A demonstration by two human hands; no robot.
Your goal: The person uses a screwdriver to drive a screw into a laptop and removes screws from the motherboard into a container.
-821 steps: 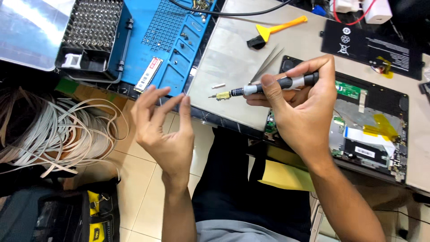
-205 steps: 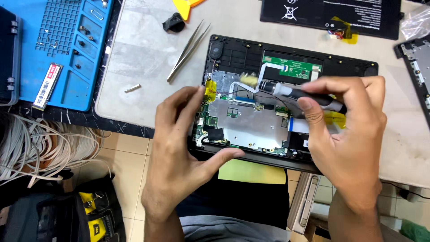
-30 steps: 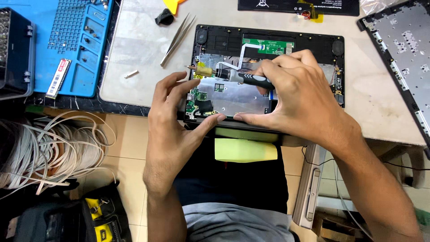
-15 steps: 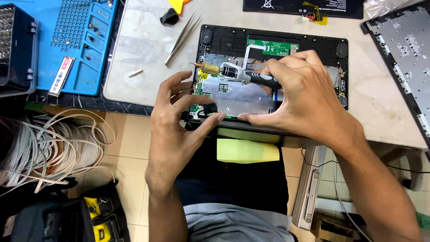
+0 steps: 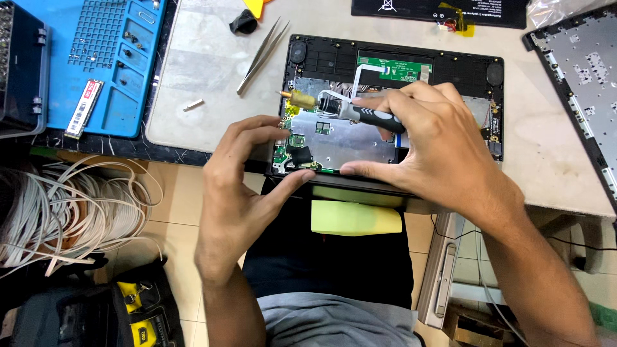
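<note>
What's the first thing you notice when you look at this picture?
Right in the middle, an opened laptop lies on the table with its insides showing, and the right hand holds a small screwdriver over its silver plate. The left hand rests at the laptop's near-left corner. On the left lie a bright blue tray and, lower down, a big tangle of white cable.

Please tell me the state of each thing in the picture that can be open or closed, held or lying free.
Laptop: open, back cover off, boards exposed.
Screwdriver: held in the right hand, lying nearly flat over the boards.
Left hand: holds nothing, thumb on the laptop's front edge.
Tweezers: lying free on the table.
Back cover: removed, lying at the right.
</note>
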